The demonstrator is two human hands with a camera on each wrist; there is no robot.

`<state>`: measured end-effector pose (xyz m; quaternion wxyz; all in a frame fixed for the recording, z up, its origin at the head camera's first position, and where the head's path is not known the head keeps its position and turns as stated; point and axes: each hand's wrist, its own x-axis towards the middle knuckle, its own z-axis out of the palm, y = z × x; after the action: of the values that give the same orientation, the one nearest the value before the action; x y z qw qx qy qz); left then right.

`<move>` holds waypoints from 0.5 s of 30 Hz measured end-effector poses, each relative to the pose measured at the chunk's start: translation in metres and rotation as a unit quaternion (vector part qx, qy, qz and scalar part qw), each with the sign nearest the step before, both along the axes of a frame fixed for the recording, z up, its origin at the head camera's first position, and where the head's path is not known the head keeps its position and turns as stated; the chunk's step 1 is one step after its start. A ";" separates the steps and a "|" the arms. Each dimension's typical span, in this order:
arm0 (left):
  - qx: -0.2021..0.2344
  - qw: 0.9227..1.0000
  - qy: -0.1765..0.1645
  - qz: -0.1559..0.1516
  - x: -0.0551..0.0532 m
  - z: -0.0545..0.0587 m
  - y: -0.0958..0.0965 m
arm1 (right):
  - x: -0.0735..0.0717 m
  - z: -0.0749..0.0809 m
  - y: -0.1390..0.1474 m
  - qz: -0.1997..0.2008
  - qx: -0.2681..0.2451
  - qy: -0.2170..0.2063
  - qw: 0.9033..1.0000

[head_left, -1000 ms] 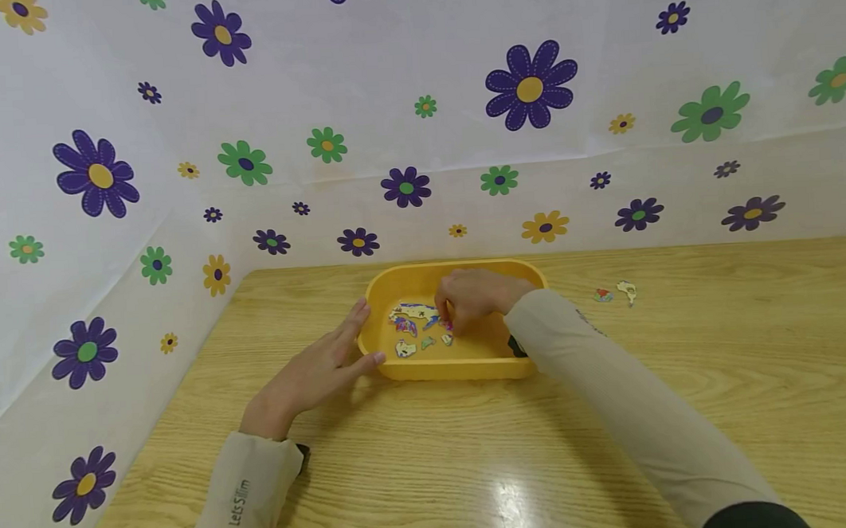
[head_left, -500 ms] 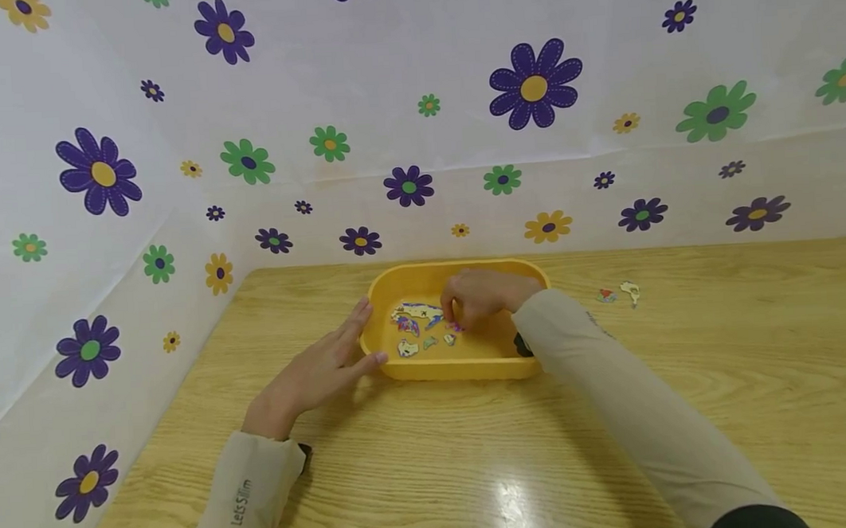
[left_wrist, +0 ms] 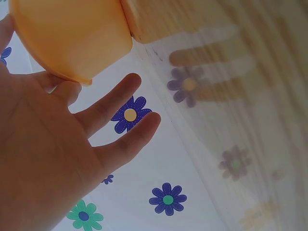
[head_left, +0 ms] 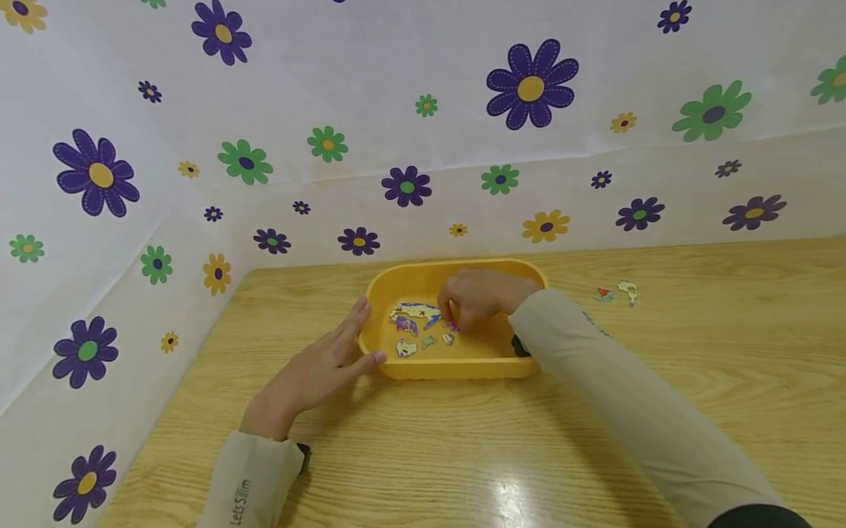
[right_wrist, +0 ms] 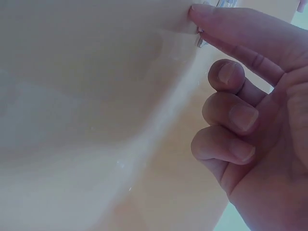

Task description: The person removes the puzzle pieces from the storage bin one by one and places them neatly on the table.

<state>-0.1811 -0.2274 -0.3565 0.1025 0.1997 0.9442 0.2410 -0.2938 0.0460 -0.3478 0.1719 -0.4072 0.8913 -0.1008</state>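
A flower-printed white backdrop borders the wood-grain table.

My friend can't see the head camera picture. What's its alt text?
A right hand touches a pink-purple cutout among other cutouts inside a yellow tray, while the left hand touches the tray's left end. Two more cutouts lie on the wooden table.

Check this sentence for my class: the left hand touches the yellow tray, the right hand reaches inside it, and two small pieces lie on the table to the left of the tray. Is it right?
Not quite: the head view shows the two small pieces on the table to the right of the yellow tray, not the left. The rest stands.
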 end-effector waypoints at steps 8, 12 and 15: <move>-0.002 1.000 0.002 -0.003 -0.001 0.000 0.001 | 0.002 0.005 0.002 -0.016 -0.032 -0.012 0.999; 0.003 1.000 0.005 -0.004 -0.001 -0.001 0.001 | 0.000 0.010 0.005 -0.011 -0.059 -0.001 0.998; 0.004 1.000 0.002 -0.002 0.000 -0.001 0.000 | 0.000 0.017 0.006 0.000 -0.073 0.016 0.997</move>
<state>-0.1816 -0.2274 -0.3575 0.1002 0.2025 0.9431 0.2440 -0.2934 0.0525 -0.3309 0.1276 -0.4198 0.8843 -0.1596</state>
